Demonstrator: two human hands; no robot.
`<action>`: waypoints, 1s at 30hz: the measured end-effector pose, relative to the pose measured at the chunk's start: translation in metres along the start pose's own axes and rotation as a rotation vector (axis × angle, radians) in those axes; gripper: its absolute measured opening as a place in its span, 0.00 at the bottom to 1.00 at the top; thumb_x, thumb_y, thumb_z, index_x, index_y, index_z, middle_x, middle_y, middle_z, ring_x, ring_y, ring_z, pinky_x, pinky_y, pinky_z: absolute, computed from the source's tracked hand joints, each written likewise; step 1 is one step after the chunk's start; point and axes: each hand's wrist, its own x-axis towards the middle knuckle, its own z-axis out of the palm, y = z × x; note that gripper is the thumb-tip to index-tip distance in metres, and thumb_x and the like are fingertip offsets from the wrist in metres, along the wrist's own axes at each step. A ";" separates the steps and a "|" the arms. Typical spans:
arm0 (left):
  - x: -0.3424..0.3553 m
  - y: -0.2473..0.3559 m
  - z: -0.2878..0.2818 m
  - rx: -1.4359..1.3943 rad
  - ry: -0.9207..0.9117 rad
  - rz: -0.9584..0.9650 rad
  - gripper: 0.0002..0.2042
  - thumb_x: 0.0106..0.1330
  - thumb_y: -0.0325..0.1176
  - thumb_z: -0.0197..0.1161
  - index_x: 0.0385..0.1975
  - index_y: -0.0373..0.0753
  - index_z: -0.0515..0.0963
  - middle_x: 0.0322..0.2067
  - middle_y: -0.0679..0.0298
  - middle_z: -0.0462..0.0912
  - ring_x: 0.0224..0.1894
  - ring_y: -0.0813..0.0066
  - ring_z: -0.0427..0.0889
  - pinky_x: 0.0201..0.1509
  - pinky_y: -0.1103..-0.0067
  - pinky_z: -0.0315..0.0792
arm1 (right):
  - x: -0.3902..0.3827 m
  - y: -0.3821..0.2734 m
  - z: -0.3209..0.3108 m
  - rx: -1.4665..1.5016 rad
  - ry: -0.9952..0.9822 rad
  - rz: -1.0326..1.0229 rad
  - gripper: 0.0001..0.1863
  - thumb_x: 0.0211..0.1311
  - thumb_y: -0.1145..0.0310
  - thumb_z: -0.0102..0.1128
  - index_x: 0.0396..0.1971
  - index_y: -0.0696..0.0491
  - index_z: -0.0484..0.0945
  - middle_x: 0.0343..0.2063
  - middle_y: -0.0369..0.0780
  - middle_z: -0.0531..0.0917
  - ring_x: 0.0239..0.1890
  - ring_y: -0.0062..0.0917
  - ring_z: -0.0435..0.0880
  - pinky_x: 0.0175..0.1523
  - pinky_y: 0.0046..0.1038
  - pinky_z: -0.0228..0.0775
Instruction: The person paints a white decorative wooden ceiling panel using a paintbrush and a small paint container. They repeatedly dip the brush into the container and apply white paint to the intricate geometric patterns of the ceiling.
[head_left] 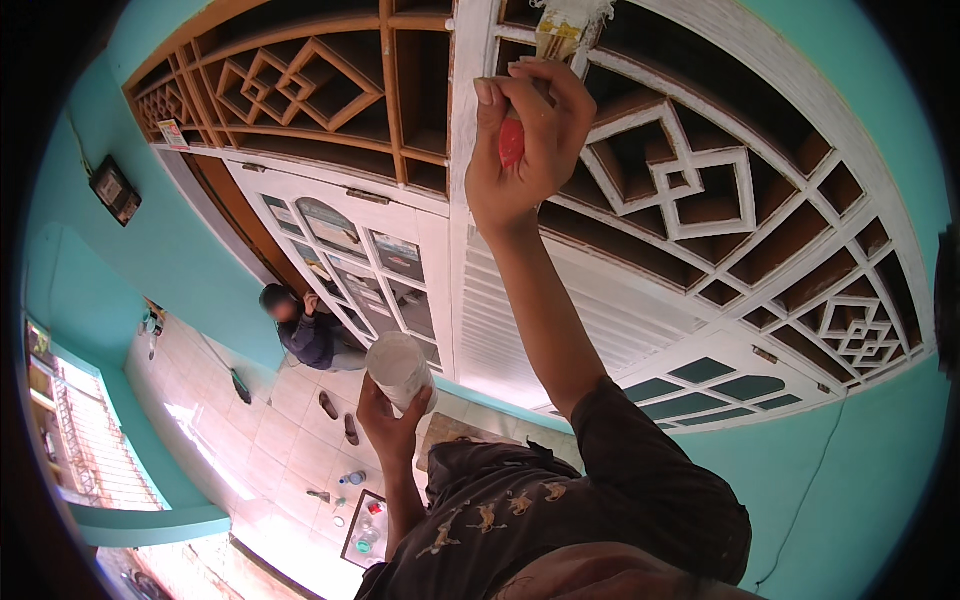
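My right hand is raised to the top of the view, its fingers wrapped round a paintbrush with a red handle. White paint coats the bristles, which reach the white-painted wooden lattice above a door; whether they touch it I cannot tell. Lower down, my left hand grips a white cup from below and the side. Its inside is white, and how full it is does not show clearly.
Brown unpainted lattice continues to the left, above a white glazed door. A person crouches by that door. Sandals, a tray with items and a small blue-capped container are on the tiled floor. Turquoise walls surround this.
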 end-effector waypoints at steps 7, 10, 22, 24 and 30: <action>-0.007 -0.002 -0.009 -0.048 0.095 -0.003 0.28 0.51 0.20 0.71 0.54 0.30 0.71 0.47 0.57 0.79 0.50 0.69 0.78 0.58 0.73 0.70 | 0.010 0.008 0.024 0.080 0.023 0.018 0.07 0.61 0.77 0.65 0.38 0.56 0.77 0.46 0.43 0.74 0.38 0.23 0.77 0.43 0.24 0.71; -0.007 -0.004 -0.011 -0.048 0.117 0.002 0.28 0.51 0.20 0.71 0.54 0.30 0.70 0.47 0.58 0.79 0.51 0.69 0.78 0.59 0.73 0.70 | 0.011 0.002 0.032 0.169 0.040 0.071 0.06 0.61 0.76 0.65 0.37 0.56 0.77 0.44 0.42 0.76 0.38 0.23 0.77 0.42 0.23 0.70; -0.004 -0.001 -0.009 -0.037 0.083 0.014 0.28 0.51 0.21 0.71 0.55 0.29 0.71 0.47 0.57 0.79 0.50 0.69 0.78 0.59 0.73 0.70 | 0.013 -0.010 0.008 0.023 0.125 0.045 0.06 0.64 0.77 0.61 0.40 0.57 0.77 0.46 0.45 0.73 0.37 0.23 0.76 0.42 0.23 0.68; -0.004 -0.001 -0.010 -0.036 0.070 0.022 0.28 0.51 0.21 0.71 0.55 0.29 0.71 0.47 0.57 0.79 0.50 0.69 0.79 0.59 0.73 0.70 | 0.012 -0.006 0.023 0.051 0.111 0.051 0.05 0.64 0.76 0.63 0.38 0.56 0.77 0.45 0.44 0.73 0.35 0.22 0.74 0.41 0.23 0.67; -0.004 -0.003 -0.008 -0.036 0.081 0.037 0.28 0.52 0.21 0.71 0.55 0.29 0.71 0.47 0.57 0.79 0.50 0.69 0.79 0.59 0.72 0.70 | 0.019 -0.008 0.036 0.088 0.087 0.101 0.08 0.59 0.78 0.66 0.35 0.55 0.75 0.46 0.42 0.72 0.35 0.26 0.74 0.40 0.26 0.68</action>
